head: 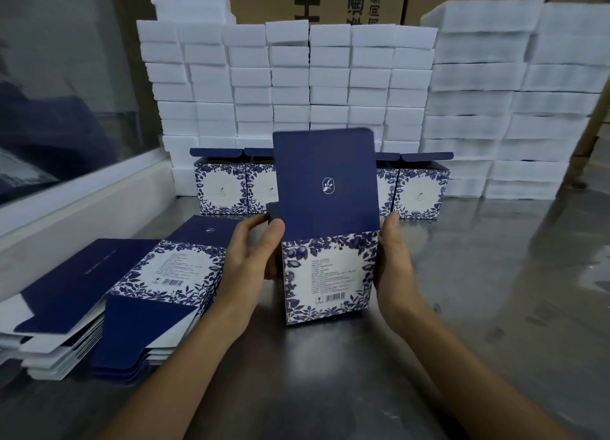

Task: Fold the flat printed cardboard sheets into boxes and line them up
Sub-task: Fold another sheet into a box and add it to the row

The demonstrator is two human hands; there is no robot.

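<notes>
While the half-formed box (326, 277) stands upright on the metal table (478, 307) at centre frame, both hands grip it: the left hand (246, 253) wraps its left wall with the thumb on the front top corner, and the right hand (394, 264) presses flat against its right wall, fingers hidden behind. Item 1, the box: floral blue-and-white panel with barcode facing the camera, tall navy lid flap (325, 182) raised straight up, top open. Step in hand, by judgement: body squared up, closing not yet done; whether the bottom is locked cannot be seen. Next move likely calls for tucking the small side flap by the left thumb inward, then setting the box in line. Item 2, the row of finished boxes (422, 188): upper centre, against the foam, lids ajar; 4 show, the middle of the row is blocked by the raised flap, so the count is uncertain. Item 3, the stack of flat printed sheets (145, 291): lower left, fanned, partly cut off by the frame edge. Item 4, white foam blocks (330, 79): stacked wall across the top. Brown cartons (297, 0) behind, lettering cut off. Print on the box is too small to read.
</notes>
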